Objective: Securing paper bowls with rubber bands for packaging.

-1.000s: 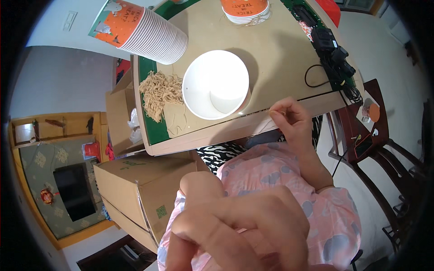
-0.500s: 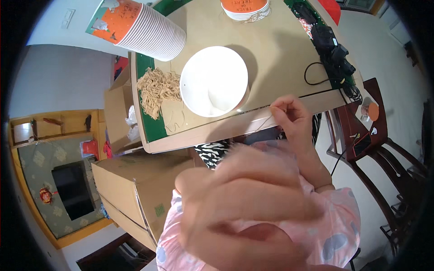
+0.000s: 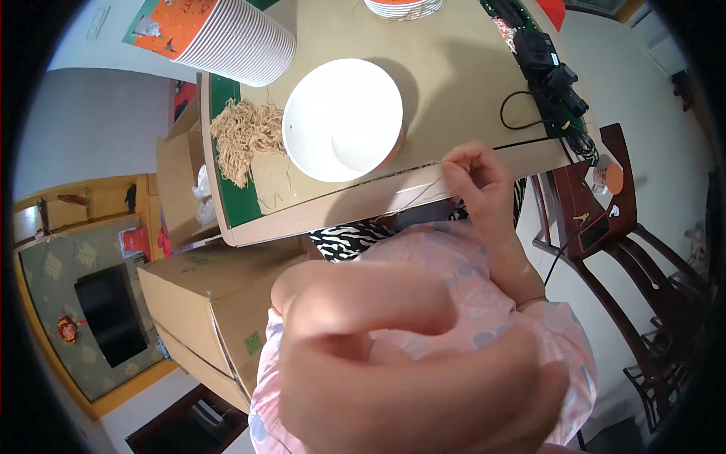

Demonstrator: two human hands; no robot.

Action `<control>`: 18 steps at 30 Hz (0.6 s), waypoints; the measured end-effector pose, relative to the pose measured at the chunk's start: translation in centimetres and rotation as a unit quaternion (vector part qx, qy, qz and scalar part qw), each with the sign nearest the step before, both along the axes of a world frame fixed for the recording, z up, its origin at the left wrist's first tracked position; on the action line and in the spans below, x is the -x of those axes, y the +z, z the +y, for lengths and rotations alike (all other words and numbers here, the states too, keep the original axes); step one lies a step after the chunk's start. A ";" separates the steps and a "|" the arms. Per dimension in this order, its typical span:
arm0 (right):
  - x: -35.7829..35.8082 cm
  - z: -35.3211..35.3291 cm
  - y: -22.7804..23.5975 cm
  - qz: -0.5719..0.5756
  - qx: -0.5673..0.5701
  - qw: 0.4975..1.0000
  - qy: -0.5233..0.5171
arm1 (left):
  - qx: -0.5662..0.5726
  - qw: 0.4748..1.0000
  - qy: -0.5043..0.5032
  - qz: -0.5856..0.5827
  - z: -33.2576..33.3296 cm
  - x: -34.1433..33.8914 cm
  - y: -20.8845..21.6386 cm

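Observation:
At the near table edge my right hand [image 3: 481, 178] is closed, thumb and fingertips pinched on a thin tan string [image 3: 420, 198] that slants down to the left below the edge. My left hand [image 3: 408, 371] is raised very close, large and smeared by motion. Its fingers look bent with a gap between them; whether it holds anything cannot be made out. A white paper bucket [image 3: 344, 113], its mouth towards me and nothing seen inside, stands left of my right hand. Left of the bucket lies a tangled pile of tan string [image 3: 246, 136].
A tall stack of orange-printed paper buckets [image 3: 238, 45] leans at the far left of the table [image 3: 446, 98]; another stack [image 3: 404, 7] is at the back. Black adapters and cables [image 3: 541, 57] line the right side. A cardboard box [image 3: 204, 295] stands at left, dark wooden furniture [image 3: 597, 197] at right.
My left hand, still close and blurred, has shifted lower and its finger gap looks wider. My right hand keeps its pinch at the table edge. The whole view has shifted slightly.

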State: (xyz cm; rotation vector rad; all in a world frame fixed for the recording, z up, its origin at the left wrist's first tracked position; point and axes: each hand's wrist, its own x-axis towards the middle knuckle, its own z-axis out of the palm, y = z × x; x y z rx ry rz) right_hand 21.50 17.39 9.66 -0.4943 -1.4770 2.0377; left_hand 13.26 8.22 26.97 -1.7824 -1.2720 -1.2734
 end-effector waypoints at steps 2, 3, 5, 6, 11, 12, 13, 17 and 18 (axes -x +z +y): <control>-0.1 0.2 -0.4 0.007 0.002 1.000 -0.002 | -0.001 1.000 -0.009 -0.007 -1.3 -1.1 0.1; -0.2 0.5 -0.7 0.016 0.004 1.000 -0.008 | -0.002 1.000 -0.020 -0.012 -2.0 -1.7 0.1; -0.2 0.4 -0.5 0.011 -0.003 1.000 -0.003 | -0.004 1.000 -0.015 -0.014 -2.6 -0.3 0.6; -0.3 0.3 -0.4 0.005 -0.010 1.000 -0.001 | -0.005 1.000 -0.014 -0.016 -2.0 0.0 0.4; 0.1 0.0 -0.1 0.015 0.008 1.000 0.005 | -0.010 1.000 -0.005 -0.021 -1.6 -0.2 0.2; 0.0 0.1 -0.1 0.016 -0.007 1.000 0.005 | -0.012 1.000 -0.007 -0.022 -1.5 0.0 0.3; -0.1 0.2 -0.2 0.017 -0.019 1.000 0.005 | -0.013 1.000 -0.009 -0.023 -1.3 0.2 0.2; 0.1 0.3 -0.7 0.026 -0.003 1.000 -0.016 | -0.019 0.999 -0.030 -0.031 -1.8 1.2 0.1; 0.0 0.4 -1.1 0.016 -0.004 1.000 -0.015 | -0.021 0.998 -0.039 -0.035 -1.5 1.1 -0.1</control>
